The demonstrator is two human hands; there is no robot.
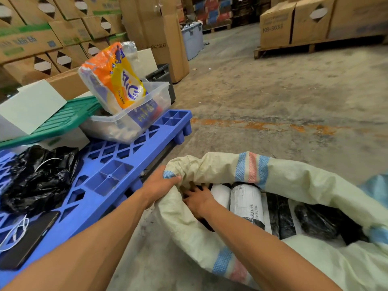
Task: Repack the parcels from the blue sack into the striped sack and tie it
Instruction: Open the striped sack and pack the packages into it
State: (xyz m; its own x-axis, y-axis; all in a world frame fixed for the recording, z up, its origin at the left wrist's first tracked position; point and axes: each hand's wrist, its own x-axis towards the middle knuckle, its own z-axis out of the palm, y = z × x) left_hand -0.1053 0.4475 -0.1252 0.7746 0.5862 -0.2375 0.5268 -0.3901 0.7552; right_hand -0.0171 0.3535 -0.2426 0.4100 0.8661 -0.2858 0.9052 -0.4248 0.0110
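Observation:
The striped sack (pixel 298 177), cream woven plastic with blue and red stripes, lies open on the floor at lower right. Inside it I see a white parcel with a barcode label (pixel 246 201) and several black-wrapped parcels (pixel 315 221). My left hand (pixel 159 185) is shut on the sack's rim at its left corner. My right hand (pixel 198 201) reaches inside the mouth, fingers curled around a dark parcel at the sack's left end; its grip is partly hidden by the rim. A sliver of the blue sack (pixel 378 185) shows at the right edge.
A blue plastic pallet (pixel 117 164) lies to my left, carrying a black plastic bag (pixel 39 177), a dark phone with a white cord (pixel 29 236), a green crate lid (pixel 63 120) and a clear tub holding an orange package (pixel 113 80). Cardboard boxes stack behind; bare concrete floor lies ahead.

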